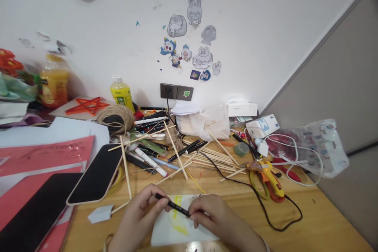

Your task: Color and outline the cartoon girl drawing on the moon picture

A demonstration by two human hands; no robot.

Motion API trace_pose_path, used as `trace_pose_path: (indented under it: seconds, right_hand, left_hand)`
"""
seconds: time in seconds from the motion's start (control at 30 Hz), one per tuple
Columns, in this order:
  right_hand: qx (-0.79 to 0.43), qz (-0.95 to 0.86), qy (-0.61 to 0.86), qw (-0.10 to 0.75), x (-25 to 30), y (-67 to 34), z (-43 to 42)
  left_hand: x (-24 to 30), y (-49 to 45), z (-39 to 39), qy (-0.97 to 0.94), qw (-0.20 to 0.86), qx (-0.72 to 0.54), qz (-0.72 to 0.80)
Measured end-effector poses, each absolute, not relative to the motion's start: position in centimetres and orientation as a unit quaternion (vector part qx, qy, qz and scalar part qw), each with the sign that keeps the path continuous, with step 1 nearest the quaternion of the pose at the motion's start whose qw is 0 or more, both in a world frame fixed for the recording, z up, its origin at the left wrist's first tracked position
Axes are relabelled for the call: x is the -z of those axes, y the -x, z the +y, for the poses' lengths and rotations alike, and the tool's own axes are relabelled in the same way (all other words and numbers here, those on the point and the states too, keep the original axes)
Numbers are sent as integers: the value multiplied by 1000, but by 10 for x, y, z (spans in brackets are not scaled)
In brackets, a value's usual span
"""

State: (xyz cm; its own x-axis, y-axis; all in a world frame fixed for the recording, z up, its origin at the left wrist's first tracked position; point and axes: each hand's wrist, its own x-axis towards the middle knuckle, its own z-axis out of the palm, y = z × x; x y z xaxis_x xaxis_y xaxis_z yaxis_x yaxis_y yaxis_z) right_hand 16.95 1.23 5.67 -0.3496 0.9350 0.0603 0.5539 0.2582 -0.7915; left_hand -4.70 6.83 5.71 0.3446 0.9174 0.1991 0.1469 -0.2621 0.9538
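A slim black pen [178, 207] is held slantwise between both hands, over a white sheet [165, 224] with yellow marks on it. My left hand [144, 214] pinches its upper left end between thumb and fingers. At the lower right end, my right hand [217, 216] closes its fingers round the pen, hiding the tip. Left of my left hand, a small white paper piece [100, 214] is fixed to a thin wooden stick [119, 207] on the table.
Behind my hands lie several wooden sticks [217, 157], markers [152, 161] and a twine roll [118, 118]. A yellow glue gun [271, 179] with a looping black cord [265, 212] is to the right. At left are a phone [96, 175] and red sheets [47, 155].
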Motion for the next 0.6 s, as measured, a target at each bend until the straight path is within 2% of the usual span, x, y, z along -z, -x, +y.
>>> trace_pose_path:
  seconds: [0.6]
  right_hand:
    - [-411, -694, 552, 212, -72, -162, 11]
  left_hand:
    - [-52, 47, 70, -700, 447, -403, 385]
